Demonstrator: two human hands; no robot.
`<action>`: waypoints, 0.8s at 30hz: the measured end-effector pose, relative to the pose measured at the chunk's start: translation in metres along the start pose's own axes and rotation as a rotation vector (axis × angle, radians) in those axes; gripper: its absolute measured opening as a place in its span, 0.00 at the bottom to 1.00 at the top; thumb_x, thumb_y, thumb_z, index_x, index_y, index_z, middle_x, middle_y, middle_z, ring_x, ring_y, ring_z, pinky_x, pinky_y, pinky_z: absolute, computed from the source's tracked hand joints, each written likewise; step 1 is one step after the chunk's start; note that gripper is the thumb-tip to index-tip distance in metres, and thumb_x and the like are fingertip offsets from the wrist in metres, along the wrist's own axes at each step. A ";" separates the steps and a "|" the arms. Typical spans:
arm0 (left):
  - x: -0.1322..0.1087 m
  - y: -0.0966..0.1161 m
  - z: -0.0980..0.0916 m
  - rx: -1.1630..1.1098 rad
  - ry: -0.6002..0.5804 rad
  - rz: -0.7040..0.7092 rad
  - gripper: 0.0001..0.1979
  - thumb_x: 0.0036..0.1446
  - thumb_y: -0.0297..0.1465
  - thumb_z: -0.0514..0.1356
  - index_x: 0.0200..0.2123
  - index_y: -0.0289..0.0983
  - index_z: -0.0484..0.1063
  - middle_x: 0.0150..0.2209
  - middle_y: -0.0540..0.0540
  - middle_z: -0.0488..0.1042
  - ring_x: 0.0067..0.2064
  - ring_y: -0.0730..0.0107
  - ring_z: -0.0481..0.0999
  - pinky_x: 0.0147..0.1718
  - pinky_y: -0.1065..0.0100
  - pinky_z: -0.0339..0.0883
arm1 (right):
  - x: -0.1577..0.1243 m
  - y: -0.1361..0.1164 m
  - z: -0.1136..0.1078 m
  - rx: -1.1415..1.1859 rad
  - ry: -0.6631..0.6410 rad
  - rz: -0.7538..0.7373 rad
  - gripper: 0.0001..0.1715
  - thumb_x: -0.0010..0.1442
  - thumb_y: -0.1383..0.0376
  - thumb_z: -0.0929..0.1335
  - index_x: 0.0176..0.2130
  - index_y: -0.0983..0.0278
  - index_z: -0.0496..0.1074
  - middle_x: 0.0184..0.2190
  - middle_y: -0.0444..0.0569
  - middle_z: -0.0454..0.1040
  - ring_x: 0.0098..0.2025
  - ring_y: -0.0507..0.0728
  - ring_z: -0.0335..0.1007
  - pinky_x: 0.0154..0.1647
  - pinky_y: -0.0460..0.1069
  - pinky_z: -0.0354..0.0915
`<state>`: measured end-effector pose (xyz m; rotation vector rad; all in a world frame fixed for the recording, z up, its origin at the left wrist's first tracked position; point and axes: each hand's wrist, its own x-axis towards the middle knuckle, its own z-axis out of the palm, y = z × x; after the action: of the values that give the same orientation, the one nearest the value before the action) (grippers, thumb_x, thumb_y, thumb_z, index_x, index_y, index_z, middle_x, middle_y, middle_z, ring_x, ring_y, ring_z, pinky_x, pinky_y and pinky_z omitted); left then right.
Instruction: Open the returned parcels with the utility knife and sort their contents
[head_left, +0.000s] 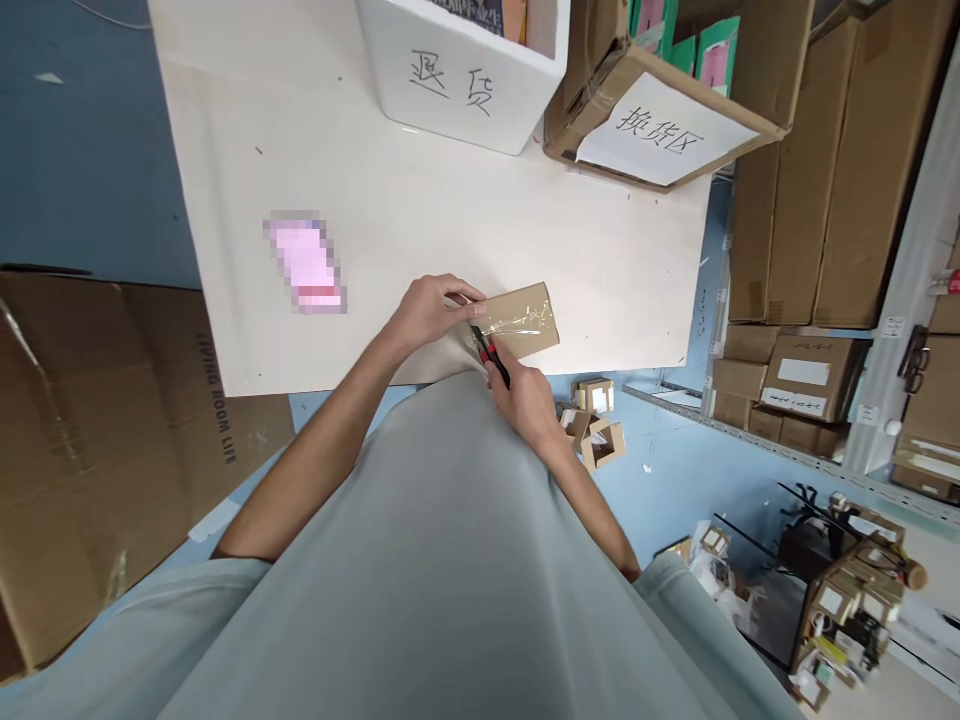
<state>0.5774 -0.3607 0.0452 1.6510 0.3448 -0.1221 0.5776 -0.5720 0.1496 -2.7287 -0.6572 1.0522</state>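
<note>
Carton (529,305), white bin (461,100) beyond, labelled box (667,150) beside bin

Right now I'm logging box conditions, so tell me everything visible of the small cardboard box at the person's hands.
The small cardboard box is brown and oblong, with glossy clear tape over its top face. It seems to lie askew by the white table's near edge. The left hand touches its left end; the tip of a red-and-black cutter in the right hand is there too. Whether the tape is cut isn't clear.

free tabletop (480,210) beyond small box (521,312), white tub (465,85) and carton (765,60) as barriers
</note>
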 end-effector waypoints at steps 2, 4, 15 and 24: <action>0.000 -0.001 0.000 -0.010 -0.006 0.012 0.19 0.58 0.50 0.75 0.44 0.44 0.89 0.50 0.43 0.87 0.52 0.50 0.85 0.59 0.50 0.79 | -0.002 -0.004 0.001 -0.002 0.013 0.007 0.35 0.82 0.58 0.59 0.82 0.53 0.54 0.49 0.50 0.88 0.51 0.68 0.86 0.51 0.56 0.77; 0.001 -0.002 0.000 -0.029 -0.010 0.011 0.17 0.58 0.48 0.76 0.44 0.44 0.89 0.50 0.43 0.87 0.53 0.49 0.84 0.60 0.50 0.79 | -0.003 -0.007 0.000 0.002 0.014 0.023 0.35 0.83 0.58 0.58 0.82 0.55 0.54 0.51 0.51 0.88 0.52 0.67 0.86 0.52 0.56 0.76; 0.001 0.007 0.001 -0.005 -0.009 -0.008 0.15 0.58 0.45 0.74 0.43 0.42 0.89 0.49 0.44 0.87 0.48 0.56 0.85 0.54 0.57 0.79 | -0.005 -0.018 -0.015 -0.086 -0.013 0.086 0.34 0.82 0.58 0.57 0.81 0.57 0.57 0.53 0.54 0.87 0.52 0.68 0.85 0.52 0.55 0.74; 0.003 0.014 -0.003 0.013 0.023 -0.079 0.11 0.55 0.39 0.76 0.40 0.43 0.90 0.42 0.46 0.89 0.46 0.54 0.87 0.53 0.56 0.79 | 0.001 -0.036 -0.035 -0.175 -0.095 0.098 0.32 0.83 0.58 0.55 0.80 0.57 0.58 0.54 0.57 0.86 0.53 0.69 0.84 0.52 0.56 0.72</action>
<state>0.5838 -0.3588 0.0581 1.6530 0.4274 -0.1654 0.5893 -0.5386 0.1850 -2.9008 -0.6652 1.2071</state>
